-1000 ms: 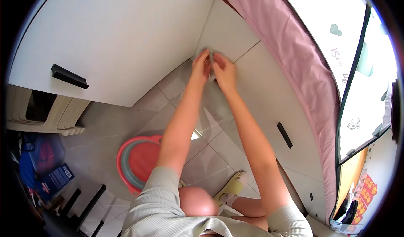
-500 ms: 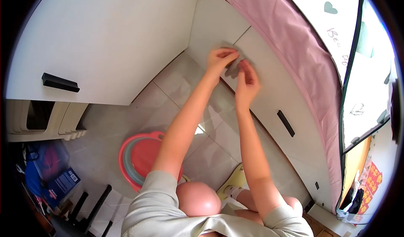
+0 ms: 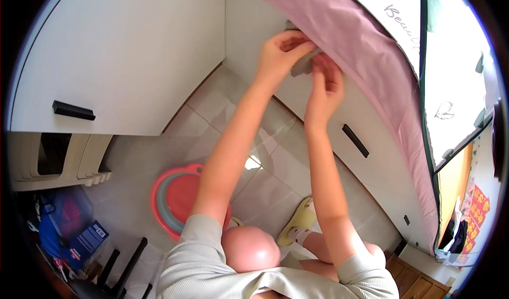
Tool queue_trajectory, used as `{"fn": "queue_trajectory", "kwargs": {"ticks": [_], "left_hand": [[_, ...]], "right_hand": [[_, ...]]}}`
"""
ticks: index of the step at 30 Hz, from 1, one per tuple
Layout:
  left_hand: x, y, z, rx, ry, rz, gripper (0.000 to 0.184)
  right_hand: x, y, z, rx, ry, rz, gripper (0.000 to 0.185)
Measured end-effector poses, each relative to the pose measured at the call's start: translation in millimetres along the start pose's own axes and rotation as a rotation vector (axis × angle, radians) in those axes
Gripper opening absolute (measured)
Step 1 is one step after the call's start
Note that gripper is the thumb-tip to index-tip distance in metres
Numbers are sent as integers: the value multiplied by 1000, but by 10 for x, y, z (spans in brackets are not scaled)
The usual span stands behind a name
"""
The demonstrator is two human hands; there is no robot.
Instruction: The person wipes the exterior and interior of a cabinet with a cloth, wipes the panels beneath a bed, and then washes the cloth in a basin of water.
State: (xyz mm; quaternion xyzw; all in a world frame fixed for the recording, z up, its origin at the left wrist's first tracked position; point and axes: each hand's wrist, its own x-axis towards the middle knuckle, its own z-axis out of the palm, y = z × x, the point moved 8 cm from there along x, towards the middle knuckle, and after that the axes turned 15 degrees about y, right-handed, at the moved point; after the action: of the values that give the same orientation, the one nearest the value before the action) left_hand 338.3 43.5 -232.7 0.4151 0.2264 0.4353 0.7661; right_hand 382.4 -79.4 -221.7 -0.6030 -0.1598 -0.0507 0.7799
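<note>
My left hand (image 3: 278,55) is closed with its fingers pinched on a crumpled grey cloth (image 3: 302,67), right at the lower edge of the pink bed fabric (image 3: 366,68). My right hand (image 3: 327,89) is just below and to the right, fingers curled in at the cloth's other side. The cloth lies against the white drawer front (image 3: 382,166) under the bed. Part of it sticks out above my left hand; the rest is hidden by my fingers.
A black handle (image 3: 355,141) sits on the drawer front. At left stands a white cabinet door (image 3: 132,49) with its own handle. A red-and-grey folding basin (image 3: 162,203) rests on the tiled floor, near a beige plastic unit (image 3: 74,163). White printed bed netting (image 3: 445,87) hangs at right.
Both hands have moved up with the grey cloth, from the drawer front to the edge of the pink fabric. The view has also shifted slightly.
</note>
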Motion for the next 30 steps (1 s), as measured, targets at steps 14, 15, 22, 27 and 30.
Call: {"fn": "queue_trajectory", "kwargs": {"ticks": [14, 15, 22, 27, 30], "left_hand": [[-99, -543, -73, 19, 80, -187, 18], [4, -530, -252, -2, 124, -176, 17], [-183, -784, -144, -49, 36, -257, 17], [-527, -981, 48, 131, -133, -303, 17], [-336, -870, -177, 118, -14, -226, 16]], "right_hand": [[-43, 124, -329, -74, -45, -27, 30], [-35, 198, -164, -110, -140, 34, 31], [-39, 324, -460, -83, 10, -5, 28], [-241, 553, -1007, -106, 228, 13, 29], [-199, 653, -693, -150, 64, 4, 29]]}}
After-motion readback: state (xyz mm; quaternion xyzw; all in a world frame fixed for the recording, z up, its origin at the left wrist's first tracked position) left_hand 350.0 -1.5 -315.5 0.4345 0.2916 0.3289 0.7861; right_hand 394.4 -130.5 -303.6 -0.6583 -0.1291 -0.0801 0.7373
